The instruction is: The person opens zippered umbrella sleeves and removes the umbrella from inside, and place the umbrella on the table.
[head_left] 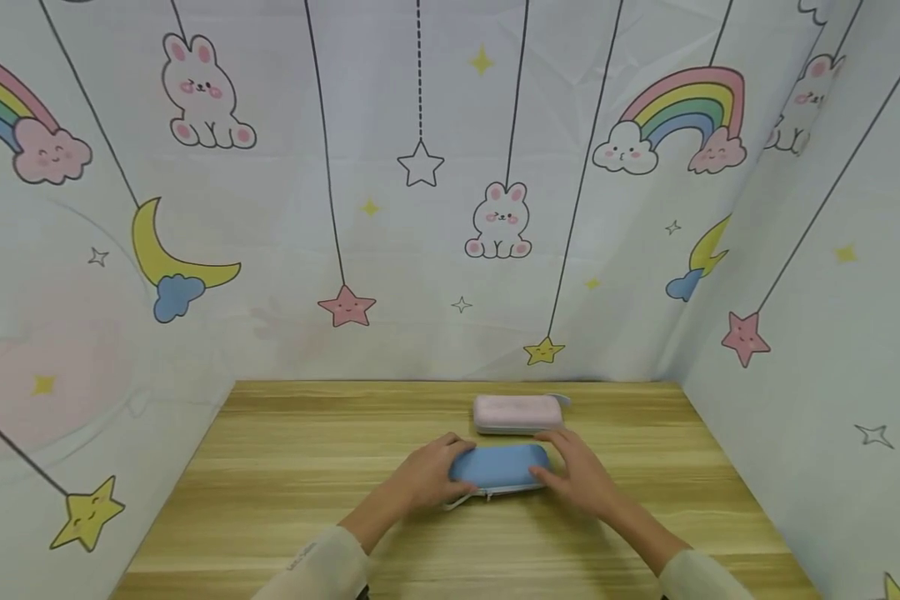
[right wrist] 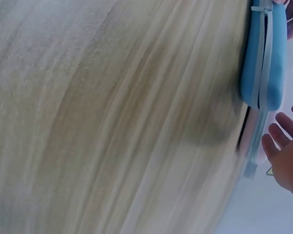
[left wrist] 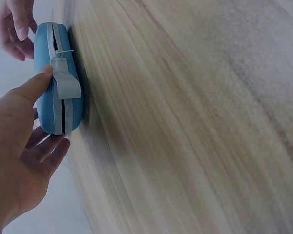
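A blue zip case [head_left: 499, 467] with rounded ends lies on the wooden table, its pale zipper and white pull strap on the side toward me. My left hand [head_left: 430, 473] grips the case's left end. In the left wrist view, the thumb of this hand [left wrist: 20, 146] presses near the white strap [left wrist: 66, 84] while the other fingers reach round the end and far side. By the other end is my right hand [head_left: 579, 477], fingers spread and loosely bent; the right wrist view shows a gap between this hand [right wrist: 289, 158] and the case [right wrist: 272, 68].
Just behind the blue case lies a pink zip case [head_left: 519, 414] with a pale tab [head_left: 561, 399] at its right end. The wood-grain table [head_left: 285, 475] meets white cloth walls [head_left: 420, 250] printed with rabbits, stars and rainbows on the back and both sides.
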{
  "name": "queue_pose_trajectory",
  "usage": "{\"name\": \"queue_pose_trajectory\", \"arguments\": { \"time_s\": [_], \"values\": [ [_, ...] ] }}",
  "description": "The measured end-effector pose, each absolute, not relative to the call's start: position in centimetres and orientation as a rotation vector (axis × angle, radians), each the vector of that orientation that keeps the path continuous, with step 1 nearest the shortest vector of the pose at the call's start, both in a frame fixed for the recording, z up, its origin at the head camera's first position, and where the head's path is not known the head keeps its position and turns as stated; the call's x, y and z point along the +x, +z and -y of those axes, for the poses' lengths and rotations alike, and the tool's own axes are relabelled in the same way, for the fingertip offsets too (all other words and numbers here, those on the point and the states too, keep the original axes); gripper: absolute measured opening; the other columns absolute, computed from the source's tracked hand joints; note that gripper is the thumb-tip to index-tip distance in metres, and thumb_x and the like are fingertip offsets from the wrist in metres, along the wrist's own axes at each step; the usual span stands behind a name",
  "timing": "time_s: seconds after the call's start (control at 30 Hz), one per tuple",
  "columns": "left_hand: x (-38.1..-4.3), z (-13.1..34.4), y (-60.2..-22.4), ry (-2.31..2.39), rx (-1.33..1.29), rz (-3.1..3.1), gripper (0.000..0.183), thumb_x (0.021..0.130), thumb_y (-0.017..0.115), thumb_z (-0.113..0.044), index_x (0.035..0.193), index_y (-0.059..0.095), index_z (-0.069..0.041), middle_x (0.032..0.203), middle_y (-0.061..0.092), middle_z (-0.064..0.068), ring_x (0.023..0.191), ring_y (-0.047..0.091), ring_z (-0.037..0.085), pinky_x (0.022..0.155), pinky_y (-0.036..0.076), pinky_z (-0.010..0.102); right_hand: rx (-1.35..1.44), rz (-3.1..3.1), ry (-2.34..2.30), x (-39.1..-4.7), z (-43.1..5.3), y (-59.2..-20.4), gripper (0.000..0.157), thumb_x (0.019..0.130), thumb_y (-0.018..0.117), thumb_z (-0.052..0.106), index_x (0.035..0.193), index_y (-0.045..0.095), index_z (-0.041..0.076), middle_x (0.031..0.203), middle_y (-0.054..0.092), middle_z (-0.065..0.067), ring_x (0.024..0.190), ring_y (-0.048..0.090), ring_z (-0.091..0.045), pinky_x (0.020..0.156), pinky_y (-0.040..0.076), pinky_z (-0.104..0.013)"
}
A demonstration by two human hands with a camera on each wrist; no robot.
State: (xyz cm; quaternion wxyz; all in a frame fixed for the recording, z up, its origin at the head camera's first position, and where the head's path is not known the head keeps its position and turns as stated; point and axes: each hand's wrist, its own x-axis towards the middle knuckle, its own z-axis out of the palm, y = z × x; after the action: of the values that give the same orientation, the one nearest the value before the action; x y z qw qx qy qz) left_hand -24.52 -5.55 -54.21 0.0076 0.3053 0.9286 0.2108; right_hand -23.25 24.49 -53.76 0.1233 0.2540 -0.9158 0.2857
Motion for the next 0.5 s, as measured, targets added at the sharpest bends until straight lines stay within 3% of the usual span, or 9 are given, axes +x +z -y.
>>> {"name": "queue_pose_trajectory", "arguments": {
  "time_s": [0.3, 0.5],
  "values": [
    [-24.7, 5.8, -54.0, 0.682, 0.956, -2.862, 0.07, 0.087, 0.071, -0.053, 0.143, 0.053, -0.014, 0.13, 0.058, 0.001, 0.112, 0.059, 0.015, 0.093, 0.051, 0.036, 0.641, 2.714, 1.222, -23.6, -25.7, -55.4, 0.034, 0.1, 0.061, 0.024, 0.128, 0.062, 0.005, 0.123, 0.065, -0.01, 0.109, 0.064, -0.025, 0.084, 0.056, -0.035],
    [-24.9, 6.3, -53.6, 0.634, 0.971, -2.845, 0.07, 0.088, 0.069, -0.055, 0.143, 0.053, -0.014, 0.132, 0.058, -0.001, 0.114, 0.058, 0.014, 0.095, 0.05, 0.035, 0.598, 2.729, 1.311, -23.5, -25.4, -55.5, 0.034, 0.101, 0.06, 0.025, 0.128, 0.061, 0.005, 0.123, 0.065, -0.008, 0.108, 0.064, -0.023, 0.087, 0.055, -0.036]
  ]
}}
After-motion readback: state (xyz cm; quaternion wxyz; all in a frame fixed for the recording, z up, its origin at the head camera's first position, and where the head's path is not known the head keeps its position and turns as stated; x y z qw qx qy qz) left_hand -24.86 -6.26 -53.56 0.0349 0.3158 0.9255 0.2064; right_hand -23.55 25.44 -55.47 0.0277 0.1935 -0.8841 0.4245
